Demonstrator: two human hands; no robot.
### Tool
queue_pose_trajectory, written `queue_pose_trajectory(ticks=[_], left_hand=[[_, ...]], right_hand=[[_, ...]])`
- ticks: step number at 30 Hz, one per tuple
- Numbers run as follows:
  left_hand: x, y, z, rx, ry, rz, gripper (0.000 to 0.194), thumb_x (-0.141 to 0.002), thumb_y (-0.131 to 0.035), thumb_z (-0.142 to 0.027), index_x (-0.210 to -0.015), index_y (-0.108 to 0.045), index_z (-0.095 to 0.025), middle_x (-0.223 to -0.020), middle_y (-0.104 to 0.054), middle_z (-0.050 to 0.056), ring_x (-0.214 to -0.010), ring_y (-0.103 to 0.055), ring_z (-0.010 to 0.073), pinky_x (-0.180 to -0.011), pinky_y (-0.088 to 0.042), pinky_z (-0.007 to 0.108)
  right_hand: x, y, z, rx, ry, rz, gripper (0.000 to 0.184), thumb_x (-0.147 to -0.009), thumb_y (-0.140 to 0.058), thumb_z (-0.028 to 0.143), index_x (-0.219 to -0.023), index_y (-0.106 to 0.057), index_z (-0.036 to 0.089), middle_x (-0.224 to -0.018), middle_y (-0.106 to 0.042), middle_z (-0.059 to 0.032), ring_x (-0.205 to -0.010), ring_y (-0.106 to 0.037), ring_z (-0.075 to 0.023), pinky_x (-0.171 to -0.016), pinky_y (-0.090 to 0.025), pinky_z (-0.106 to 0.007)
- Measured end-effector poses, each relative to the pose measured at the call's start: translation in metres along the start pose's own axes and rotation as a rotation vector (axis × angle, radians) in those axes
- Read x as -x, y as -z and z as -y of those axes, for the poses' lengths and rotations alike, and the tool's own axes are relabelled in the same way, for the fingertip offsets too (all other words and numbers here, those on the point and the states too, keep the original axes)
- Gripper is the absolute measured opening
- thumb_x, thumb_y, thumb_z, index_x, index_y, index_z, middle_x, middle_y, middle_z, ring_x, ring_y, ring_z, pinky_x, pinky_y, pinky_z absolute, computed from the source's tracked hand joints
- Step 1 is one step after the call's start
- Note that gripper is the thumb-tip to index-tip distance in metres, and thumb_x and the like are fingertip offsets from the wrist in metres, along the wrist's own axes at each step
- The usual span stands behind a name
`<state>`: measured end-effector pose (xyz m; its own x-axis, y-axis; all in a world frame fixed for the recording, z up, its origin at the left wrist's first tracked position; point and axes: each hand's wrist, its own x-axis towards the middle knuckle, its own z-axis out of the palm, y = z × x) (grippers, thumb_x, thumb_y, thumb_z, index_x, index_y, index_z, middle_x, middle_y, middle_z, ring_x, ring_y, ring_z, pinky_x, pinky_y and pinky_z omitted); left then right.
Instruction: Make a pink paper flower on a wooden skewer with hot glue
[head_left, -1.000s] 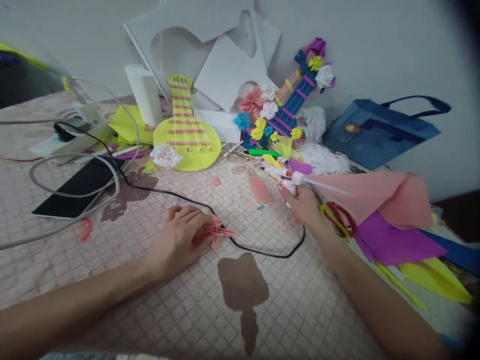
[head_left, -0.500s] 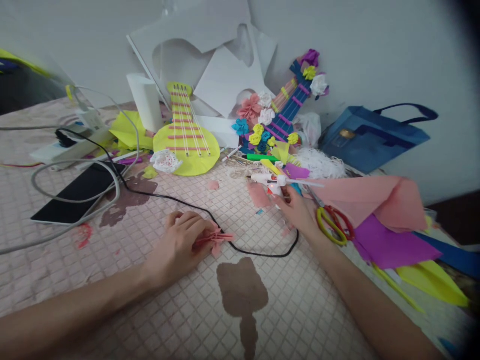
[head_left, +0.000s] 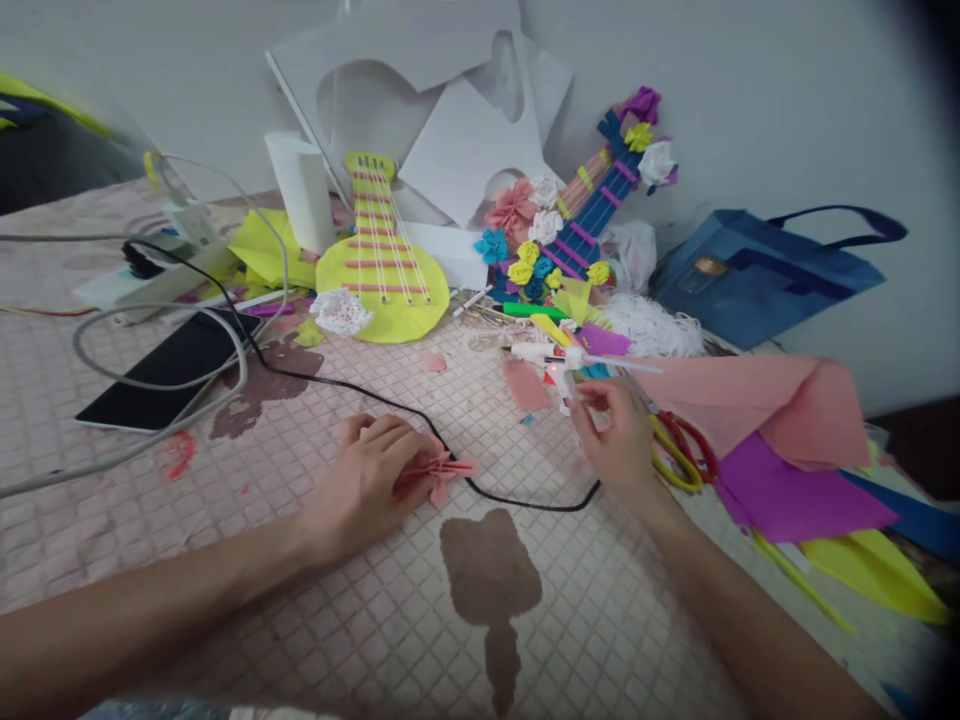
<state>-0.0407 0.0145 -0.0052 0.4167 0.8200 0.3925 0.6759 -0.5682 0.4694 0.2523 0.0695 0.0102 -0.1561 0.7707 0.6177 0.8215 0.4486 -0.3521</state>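
Observation:
My left hand [head_left: 367, 480] rests on the checked pink cloth with its fingers closed on a small folded pink paper piece [head_left: 439, 468]. Further right, my right hand [head_left: 619, 435] has its fingers curled just below a white glue gun [head_left: 551, 358], which lies on the cloth with a red light glowing. The fingertips sit at the gun's handle; a firm grip cannot be made out. From the gun, a black cable [head_left: 517, 500] loops past both hands.
Yellow-handled scissors [head_left: 679, 450] and pink, purple and yellow paper sheets [head_left: 757, 400] lie right of my hand. A yellow paper guitar [head_left: 382, 280], a flowered blue guitar [head_left: 585, 220], a blue bag [head_left: 757, 270], a black phone [head_left: 169, 365] and grey cables ring the back.
My right hand has set the glue gun down on the cloth and drawn back a little towards me. My left hand has stayed on the pink paper piece.

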Motion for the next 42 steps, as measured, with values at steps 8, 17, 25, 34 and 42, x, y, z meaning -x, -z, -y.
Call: queue_pose_trajectory(ticks=[8, 17, 25, 34, 42], left_hand=[[0.001, 0.0, 0.0, 0.007, 0.013, 0.01, 0.008, -0.082, -0.06, -0.02, -0.087, -0.055, -0.021, -0.086, -0.066, -0.001, -0.089, -0.055, 0.0193, -0.084, -0.028, 0.039], [0.001, 0.002, -0.002, 0.013, 0.026, 0.027, 0.011, -0.08, -0.061, -0.019, -0.088, -0.055, -0.021, -0.087, -0.064, -0.002, -0.09, -0.054, 0.0191, -0.085, -0.027, 0.039], [0.001, 0.001, 0.0, 0.011, 0.013, 0.033, 0.008, -0.082, -0.06, -0.022, -0.088, -0.055, -0.021, -0.088, -0.064, -0.001, -0.089, -0.054, 0.0182, -0.084, -0.028, 0.038], [0.0, 0.002, -0.001, -0.009, 0.023, 0.038, 0.009, -0.081, -0.061, -0.02, -0.089, -0.056, -0.021, -0.088, -0.065, -0.001, -0.091, -0.054, 0.0192, -0.085, -0.028, 0.039], [0.0, 0.0, -0.001, 0.022, 0.01, 0.014, 0.007, -0.083, -0.059, -0.021, -0.09, -0.057, -0.022, -0.087, -0.066, -0.002, -0.088, -0.055, 0.0175, -0.084, -0.029, 0.038]], right_hand=[[0.002, -0.012, 0.077, -0.392, 0.312, 0.527, 0.013, -0.092, -0.048, 0.021, -0.091, -0.06, 0.019, -0.085, -0.059, -0.0034, -0.084, -0.055, -0.0147, -0.074, -0.046, -0.027], [0.0, -0.031, 0.09, -0.153, 0.537, 0.616, 0.017, -0.092, -0.043, 0.015, -0.092, -0.06, 0.017, -0.09, -0.057, -0.006, -0.087, -0.052, -0.018, -0.074, -0.046, -0.03], [-0.003, -0.034, 0.091, -0.109, 0.555, 0.659, 0.012, -0.091, -0.047, 0.014, -0.088, -0.058, 0.018, -0.09, -0.055, -0.0043, -0.085, -0.052, -0.0163, -0.071, -0.045, -0.027], [-0.005, -0.027, 0.092, -0.352, 0.368, 0.655, 0.015, -0.09, -0.042, 0.011, -0.09, -0.055, 0.02, -0.091, -0.052, -0.0027, -0.083, -0.052, -0.0133, -0.071, -0.045, -0.026], [0.004, -0.001, 0.059, -0.766, -0.187, 0.258, 0.006, -0.086, -0.054, 0.017, -0.088, -0.055, 0.022, -0.092, -0.055, -0.0005, -0.068, -0.052, -0.0101, -0.056, -0.042, -0.025]])
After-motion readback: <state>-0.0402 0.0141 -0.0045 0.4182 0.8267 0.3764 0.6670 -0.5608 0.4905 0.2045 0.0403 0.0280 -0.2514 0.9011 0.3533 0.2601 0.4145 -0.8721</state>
